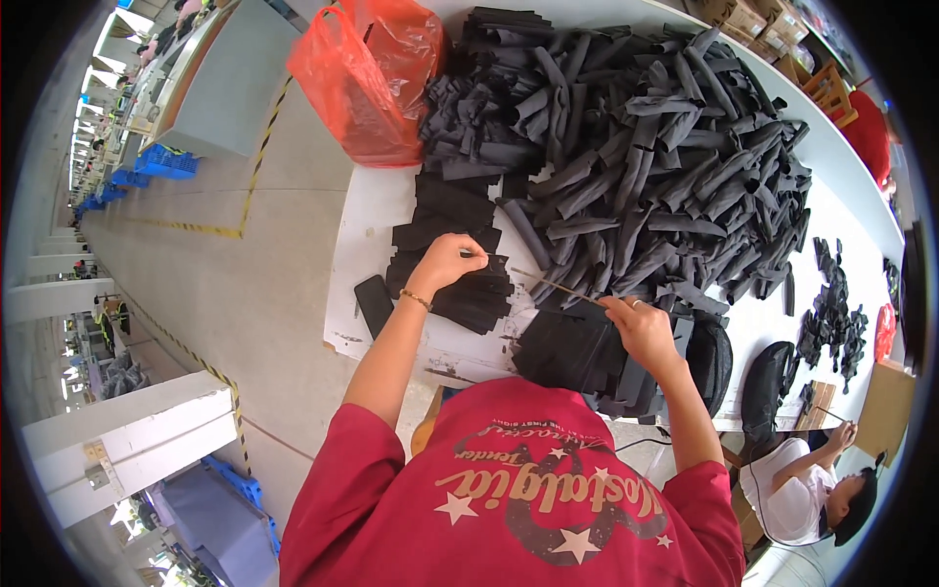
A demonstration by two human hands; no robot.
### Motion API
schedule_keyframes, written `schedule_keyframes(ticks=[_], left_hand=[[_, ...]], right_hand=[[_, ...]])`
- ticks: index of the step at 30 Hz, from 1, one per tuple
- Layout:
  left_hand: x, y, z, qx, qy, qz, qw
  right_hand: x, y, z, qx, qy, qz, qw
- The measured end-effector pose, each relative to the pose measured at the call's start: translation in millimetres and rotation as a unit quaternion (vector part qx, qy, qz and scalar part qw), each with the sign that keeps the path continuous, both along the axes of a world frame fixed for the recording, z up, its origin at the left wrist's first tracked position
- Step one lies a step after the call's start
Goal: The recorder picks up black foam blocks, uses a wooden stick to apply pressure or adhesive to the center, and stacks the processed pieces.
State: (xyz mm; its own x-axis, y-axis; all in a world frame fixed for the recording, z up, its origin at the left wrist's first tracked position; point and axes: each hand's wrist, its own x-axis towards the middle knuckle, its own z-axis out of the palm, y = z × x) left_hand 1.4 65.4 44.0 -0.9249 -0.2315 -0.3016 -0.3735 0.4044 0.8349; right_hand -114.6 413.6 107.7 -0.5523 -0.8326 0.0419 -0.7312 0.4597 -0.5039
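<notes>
On my feed, a black heap [636,166] crowds the table [370,210], a red bag [377,108] at its left. The right hand [643,331] grips a thin stick [558,286], angled toward the left hand [448,262] — fingers narrowed over black strips [477,301], on what I can't tell.

From my remote station I count one long, thin, brownish stick [556,285], one flat black rectangular slab [374,305], one large crinkled red plastic bag [377,93] and one white bench [367,201]; the heaped, rolled black fabric pieces [665,161] defeat my count.
</notes>
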Motion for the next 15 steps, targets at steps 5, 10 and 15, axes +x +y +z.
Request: schedule_keyframes(ticks=[5,10,15], left_hand=[[1,6,7,0.068,-0.002,0.018,0.997],[7,26,5,0.058,0.051,-0.039,0.996],[15,74,49,-0.234,0.278,0.065,0.929]], right_hand=[[1,-7,-10,0.030,0.029,0.025,0.999],[17,-34,-18,0.020,-0.001,0.031,0.999],[47,-65,-58,-0.146,-0.127,0.018,0.981]])
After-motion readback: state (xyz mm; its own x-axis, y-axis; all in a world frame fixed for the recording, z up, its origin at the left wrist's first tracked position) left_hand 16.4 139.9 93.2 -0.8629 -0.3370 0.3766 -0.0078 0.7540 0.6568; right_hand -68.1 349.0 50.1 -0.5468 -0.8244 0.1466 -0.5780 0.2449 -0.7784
